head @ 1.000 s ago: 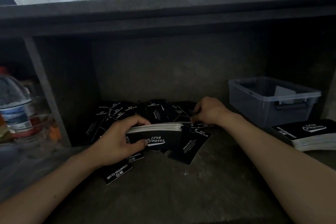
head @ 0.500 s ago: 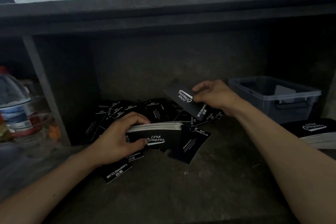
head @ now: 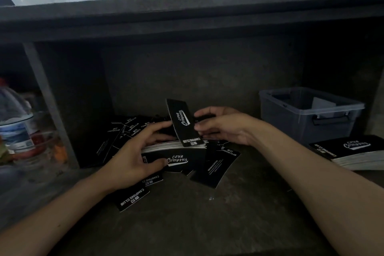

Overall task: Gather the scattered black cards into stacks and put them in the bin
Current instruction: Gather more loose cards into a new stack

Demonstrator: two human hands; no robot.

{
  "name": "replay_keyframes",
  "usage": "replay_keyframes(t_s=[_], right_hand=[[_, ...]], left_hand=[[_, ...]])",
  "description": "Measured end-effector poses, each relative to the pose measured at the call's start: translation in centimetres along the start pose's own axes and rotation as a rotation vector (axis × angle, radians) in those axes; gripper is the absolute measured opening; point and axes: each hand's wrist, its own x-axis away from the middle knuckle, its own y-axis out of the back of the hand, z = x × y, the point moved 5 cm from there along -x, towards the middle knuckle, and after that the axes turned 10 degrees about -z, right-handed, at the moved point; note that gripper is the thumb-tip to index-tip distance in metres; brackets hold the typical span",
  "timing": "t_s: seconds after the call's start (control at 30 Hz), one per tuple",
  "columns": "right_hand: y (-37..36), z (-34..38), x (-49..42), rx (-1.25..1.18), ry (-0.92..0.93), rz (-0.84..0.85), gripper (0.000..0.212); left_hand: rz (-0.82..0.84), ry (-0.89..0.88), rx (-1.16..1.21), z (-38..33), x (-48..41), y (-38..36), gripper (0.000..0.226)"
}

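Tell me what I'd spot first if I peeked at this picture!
First, the black card standing up in the middle, pinched by the right hand over the stack the left hand grips. Then the loose cards scattered around it, and the clear bin at the right with another stack in front.

A stack (head: 176, 147) lay on the shelf (head: 207, 218), loose cards (head: 124, 131) spread behind, left and before it, one card (head: 182, 122) tilted on its top. The bin (head: 307, 116) stood at the right rear, a second stack (head: 353, 151) before it; a bottle (head: 14, 124) stood far left.
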Motion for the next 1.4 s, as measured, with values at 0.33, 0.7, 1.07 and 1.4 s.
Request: replay_keyframes(t_s=[0.33, 0.7, 1.07, 1.4], right_hand=[[0.6, -1.2, 0.3, 0.193, -0.089, 0.063, 0.028], [4.3, 1.6, 0.5, 0.346, 0.131, 0.013, 0.019], [7.6, -0.9, -1.5, 1.233, 0.163, -0.428, 0.054], [8.1, -0.6, -1.4, 1.230, 0.057, -0.458, 0.047]], left_hand=[[-0.029, 0.010, -0.020, 0.1, 0.0, 0.1, 0.088], [-0.013, -0.024, -0.013, -0.2, 0.0, 0.2, 0.048], [-0.012, -0.046, -0.030, -0.4, 0.1, 0.1, 0.057], [0.003, -0.035, 0.003, -0.7, 0.0, 0.0, 0.046]])
